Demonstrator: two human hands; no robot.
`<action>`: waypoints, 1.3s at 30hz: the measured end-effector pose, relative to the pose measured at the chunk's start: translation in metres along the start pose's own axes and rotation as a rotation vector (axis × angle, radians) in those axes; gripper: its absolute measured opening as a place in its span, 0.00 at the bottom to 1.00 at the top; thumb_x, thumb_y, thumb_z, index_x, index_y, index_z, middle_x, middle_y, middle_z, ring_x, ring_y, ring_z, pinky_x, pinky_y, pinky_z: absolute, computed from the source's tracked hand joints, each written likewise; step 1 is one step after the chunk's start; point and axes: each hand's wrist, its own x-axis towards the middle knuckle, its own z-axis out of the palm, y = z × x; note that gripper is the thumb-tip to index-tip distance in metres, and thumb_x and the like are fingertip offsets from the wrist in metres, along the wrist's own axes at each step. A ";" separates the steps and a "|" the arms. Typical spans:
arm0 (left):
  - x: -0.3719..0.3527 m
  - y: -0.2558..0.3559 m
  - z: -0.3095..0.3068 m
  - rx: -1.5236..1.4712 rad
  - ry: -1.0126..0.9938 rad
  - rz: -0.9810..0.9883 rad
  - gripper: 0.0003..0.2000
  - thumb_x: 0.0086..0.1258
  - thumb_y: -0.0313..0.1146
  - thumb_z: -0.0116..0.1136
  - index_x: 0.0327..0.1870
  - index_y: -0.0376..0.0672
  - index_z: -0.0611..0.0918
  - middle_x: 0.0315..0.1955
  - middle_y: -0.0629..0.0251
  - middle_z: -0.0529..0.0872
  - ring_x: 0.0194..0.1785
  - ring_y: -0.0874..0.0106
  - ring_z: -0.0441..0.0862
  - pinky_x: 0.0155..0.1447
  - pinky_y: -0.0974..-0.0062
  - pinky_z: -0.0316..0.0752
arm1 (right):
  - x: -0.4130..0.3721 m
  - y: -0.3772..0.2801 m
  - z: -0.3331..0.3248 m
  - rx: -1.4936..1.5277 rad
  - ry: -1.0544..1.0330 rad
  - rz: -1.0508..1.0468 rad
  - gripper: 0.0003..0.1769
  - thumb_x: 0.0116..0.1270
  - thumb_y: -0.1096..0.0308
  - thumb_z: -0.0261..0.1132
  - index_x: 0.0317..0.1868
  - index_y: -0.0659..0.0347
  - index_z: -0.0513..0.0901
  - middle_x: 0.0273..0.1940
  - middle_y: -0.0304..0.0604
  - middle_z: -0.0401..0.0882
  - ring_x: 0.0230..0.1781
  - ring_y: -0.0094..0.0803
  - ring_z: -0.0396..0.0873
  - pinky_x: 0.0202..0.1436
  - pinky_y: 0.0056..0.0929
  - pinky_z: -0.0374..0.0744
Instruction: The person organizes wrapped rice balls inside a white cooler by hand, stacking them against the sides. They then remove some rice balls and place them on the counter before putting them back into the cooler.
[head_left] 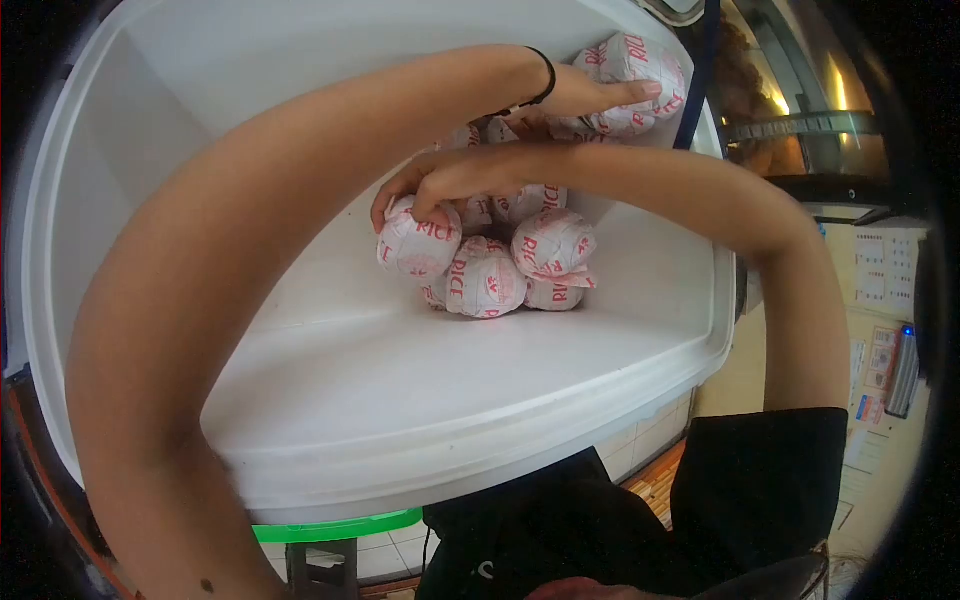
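Paper-wrapped rice balls with red "RICE" print lie heaped in a white bin (450, 370). My left hand (585, 95), a black band at its wrist, reaches across to the bin's right end. Its thumb presses on a wrapped rice ball (645, 62) at the top of the pile; its other fingers are mostly hidden. Crossing below that arm, my right hand (445, 185) points leftward. Its fingers and thumb are curled over the top of another wrapped rice ball (418, 245). Just beside this one sit more wrapped rice balls (487, 283), partly stacked on each other.
The bin's thick rim (480, 475) runs along the near side, close to my body. Beyond the right end stands a glass case (790, 90) with lit contents. Papers (885, 265) hang on the wall at right. A green edge (340, 525) shows under the bin.
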 end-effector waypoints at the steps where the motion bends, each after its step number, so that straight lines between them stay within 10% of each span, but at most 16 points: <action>1: 0.001 0.001 -0.001 0.018 -0.002 0.005 0.61 0.46 0.86 0.28 0.68 0.33 0.63 0.69 0.41 0.54 0.73 0.50 0.52 0.71 0.53 0.54 | -0.003 -0.004 0.000 -0.018 0.041 -0.005 0.24 0.45 0.72 0.57 0.47 0.57 0.81 0.26 0.37 0.74 0.25 0.23 0.73 0.26 0.22 0.73; 11: 0.014 -0.006 0.002 0.072 0.045 -0.047 0.61 0.46 0.86 0.23 0.65 0.34 0.68 0.68 0.42 0.60 0.71 0.50 0.56 0.68 0.52 0.57 | -0.037 -0.036 -0.014 -0.703 -0.019 0.102 0.22 0.49 0.75 0.49 0.41 0.58 0.85 0.34 0.41 0.83 0.40 0.31 0.80 0.40 0.31 0.77; 14: 0.027 -0.011 0.004 0.045 0.050 -0.114 0.62 0.46 0.86 0.22 0.67 0.33 0.65 0.67 0.41 0.60 0.71 0.49 0.58 0.68 0.53 0.58 | -0.025 -0.010 -0.015 -0.953 0.107 -0.235 0.19 0.54 0.77 0.53 0.40 0.52 0.87 0.37 0.42 0.82 0.39 0.31 0.78 0.44 0.26 0.76; 19: 0.027 -0.013 0.002 -0.026 0.066 -0.144 0.63 0.45 0.86 0.26 0.69 0.33 0.59 0.67 0.39 0.59 0.70 0.49 0.60 0.68 0.54 0.59 | -0.017 -0.004 0.001 -1.595 0.291 -0.032 0.15 0.54 0.72 0.56 0.38 0.69 0.84 0.44 0.58 0.81 0.51 0.47 0.78 0.54 0.42 0.76; 23: -0.002 -0.004 0.012 -0.243 0.082 -0.103 0.66 0.41 0.86 0.39 0.72 0.33 0.50 0.67 0.32 0.54 0.71 0.50 0.59 0.71 0.59 0.57 | -0.039 -0.026 0.016 -1.122 0.480 0.135 0.16 0.60 0.68 0.56 0.38 0.74 0.82 0.44 0.66 0.78 0.51 0.53 0.77 0.56 0.46 0.75; 25: -0.004 0.004 0.017 -0.185 0.104 -0.125 0.64 0.43 0.86 0.31 0.71 0.34 0.55 0.67 0.36 0.57 0.70 0.50 0.61 0.68 0.57 0.59 | -0.043 -0.027 0.023 -0.751 0.486 0.406 0.18 0.68 0.63 0.51 0.53 0.62 0.78 0.49 0.51 0.76 0.55 0.43 0.72 0.61 0.41 0.69; 28: -0.007 0.005 0.012 -0.205 0.066 -0.125 0.64 0.43 0.86 0.31 0.71 0.34 0.54 0.68 0.37 0.56 0.69 0.50 0.62 0.69 0.59 0.60 | -0.050 0.013 0.044 -1.306 0.527 0.027 0.23 0.71 0.57 0.49 0.58 0.66 0.69 0.59 0.52 0.67 0.62 0.42 0.64 0.64 0.43 0.65; 39: 0.005 -0.007 0.010 -0.147 0.080 -0.110 0.61 0.46 0.85 0.29 0.72 0.37 0.55 0.69 0.40 0.55 0.71 0.52 0.58 0.69 0.57 0.59 | -0.050 0.005 0.008 -1.397 0.124 0.012 0.32 0.71 0.47 0.48 0.61 0.68 0.67 0.62 0.52 0.62 0.66 0.44 0.59 0.68 0.46 0.59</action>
